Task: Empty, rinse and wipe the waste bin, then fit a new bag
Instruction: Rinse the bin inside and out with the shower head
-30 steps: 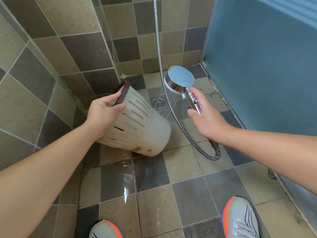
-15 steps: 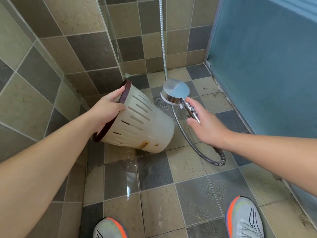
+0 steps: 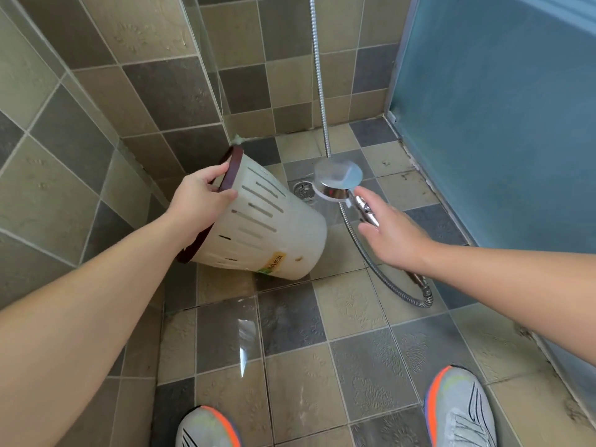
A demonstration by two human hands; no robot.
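Showerhead (image 3: 338, 179) dropped toward floor drain (image 3: 303, 190) at 12 o'clock; left hand (image 3: 200, 201) grips emptied bin (image 3: 271, 233), right hand (image 3: 392, 233) clasps handle. Mid-rinse; wiping, bagging remain.

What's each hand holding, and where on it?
Left hand grips the waste bin by its dark rim. Right hand holds the shower head by its handle.

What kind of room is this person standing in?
Most likely a bathroom shower area. The right hand holds a shower head on a metal hose, a floor drain sits in the wet tiled floor, and the walls are tiled too.
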